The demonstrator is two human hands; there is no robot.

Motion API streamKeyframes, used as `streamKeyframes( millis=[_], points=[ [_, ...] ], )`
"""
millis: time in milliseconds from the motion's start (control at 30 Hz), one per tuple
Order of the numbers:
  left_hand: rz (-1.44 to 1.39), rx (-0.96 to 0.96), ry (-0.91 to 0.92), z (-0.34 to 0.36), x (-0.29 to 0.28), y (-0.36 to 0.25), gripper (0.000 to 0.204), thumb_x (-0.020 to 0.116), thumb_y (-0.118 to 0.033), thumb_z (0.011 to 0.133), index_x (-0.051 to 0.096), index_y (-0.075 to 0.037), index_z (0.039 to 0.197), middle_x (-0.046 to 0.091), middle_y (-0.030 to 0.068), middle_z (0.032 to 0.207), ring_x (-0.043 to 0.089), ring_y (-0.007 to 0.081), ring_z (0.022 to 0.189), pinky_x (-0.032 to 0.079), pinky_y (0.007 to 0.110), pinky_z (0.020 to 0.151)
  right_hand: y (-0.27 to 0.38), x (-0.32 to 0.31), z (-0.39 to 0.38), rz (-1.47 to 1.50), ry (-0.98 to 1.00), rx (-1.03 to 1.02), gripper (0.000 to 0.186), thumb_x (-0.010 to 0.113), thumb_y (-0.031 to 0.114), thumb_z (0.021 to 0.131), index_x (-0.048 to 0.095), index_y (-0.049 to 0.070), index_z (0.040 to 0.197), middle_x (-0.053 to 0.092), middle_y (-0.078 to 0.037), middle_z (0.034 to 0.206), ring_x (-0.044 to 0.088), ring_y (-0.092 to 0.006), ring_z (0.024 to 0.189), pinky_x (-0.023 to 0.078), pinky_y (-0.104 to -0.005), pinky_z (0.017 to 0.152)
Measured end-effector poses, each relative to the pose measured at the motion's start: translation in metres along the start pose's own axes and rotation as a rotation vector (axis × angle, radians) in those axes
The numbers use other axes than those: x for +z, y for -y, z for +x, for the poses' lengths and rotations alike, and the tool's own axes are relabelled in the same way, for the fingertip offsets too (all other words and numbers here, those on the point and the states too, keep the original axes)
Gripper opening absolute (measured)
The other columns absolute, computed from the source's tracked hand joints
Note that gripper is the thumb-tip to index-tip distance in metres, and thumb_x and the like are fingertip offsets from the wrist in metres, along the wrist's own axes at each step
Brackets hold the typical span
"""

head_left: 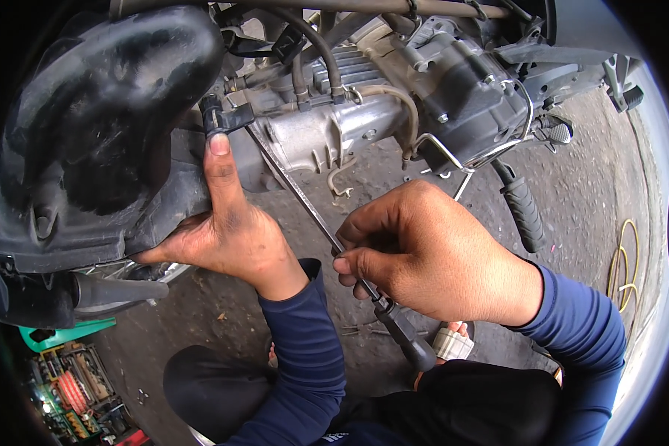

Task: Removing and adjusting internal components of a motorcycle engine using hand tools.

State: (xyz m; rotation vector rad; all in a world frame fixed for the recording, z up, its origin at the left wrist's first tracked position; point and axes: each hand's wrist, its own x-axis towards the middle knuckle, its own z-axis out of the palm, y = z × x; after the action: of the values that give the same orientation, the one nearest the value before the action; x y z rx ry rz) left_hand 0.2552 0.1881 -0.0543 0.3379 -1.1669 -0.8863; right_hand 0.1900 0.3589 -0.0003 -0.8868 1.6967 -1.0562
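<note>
My left hand (238, 230) grips the lower inner edge of a large glossy black plastic cover (89, 134). Its thumb stretches up against a small black fitting (219, 115), while most of the other fingers are hidden beneath the cover. Between the thumb and fingers of my right hand (431, 256) is a long, thin metal-shafted tool (301, 197) with a black angled end (409, 338) nearest me. The shaft slants up and left; its far tip meets the area beside the black fitting, and the exact contact is hidden.
Beyond my hands lies a motorcycle engine (461, 89) with hoses and a silver casing (305, 141). A ribbed rubber footpeg (524, 215) juts toward me. An open toolbox (74, 394) stands at lower left. Yellow cord (615, 264) lies on the ground at right.
</note>
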Motion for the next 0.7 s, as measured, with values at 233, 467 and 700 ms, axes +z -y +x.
streamKeyframes(
  millis=[233, 467, 700],
  points=[
    [-0.030, 0.025, 0.015, -0.0006, 0.0050, -0.0025, 0.097, 0.087, 0.006, 0.074, 0.017, 0.004, 0.142, 0.042, 0.0267, 0.142, 0.059, 0.0328, 0.124, 0.061, 0.043, 0.101, 0.0003, -0.0002, 0.0048, 0.019, 0.023, 0.010, 0.008, 0.069, 0.002, 0.092, 0.073, -0.006, 0.092, 0.073, -0.007, 0.076, 0.067, -0.0088, 0.068, 0.054, -0.0266, 0.063],
    [-0.060, 0.022, -0.035, -0.0035, 0.0091, -0.0049, 0.081, 0.084, 0.012, 0.075, 0.033, 0.000, 0.138, 0.050, 0.0173, 0.141, 0.057, 0.0251, 0.124, 0.051, 0.042, 0.113, -0.0004, 0.0009, 0.0076, 0.023, 0.027, 0.017, 0.009, 0.068, 0.002, 0.093, 0.072, -0.006, 0.093, 0.073, -0.007, 0.077, 0.067, -0.0089, 0.069, 0.054, -0.0262, 0.063],
    [0.000, 0.022, -0.048, -0.0027, 0.0081, -0.0053, 0.082, 0.086, 0.009, 0.074, 0.034, 0.001, 0.137, 0.050, 0.0172, 0.140, 0.057, 0.0241, 0.123, 0.048, 0.042, 0.115, -0.0009, 0.0009, 0.0084, 0.045, 0.029, 0.007, 0.009, 0.068, 0.002, 0.094, 0.072, -0.006, 0.092, 0.073, -0.007, 0.077, 0.067, -0.0085, 0.068, 0.054, -0.0260, 0.062]
  ],
)
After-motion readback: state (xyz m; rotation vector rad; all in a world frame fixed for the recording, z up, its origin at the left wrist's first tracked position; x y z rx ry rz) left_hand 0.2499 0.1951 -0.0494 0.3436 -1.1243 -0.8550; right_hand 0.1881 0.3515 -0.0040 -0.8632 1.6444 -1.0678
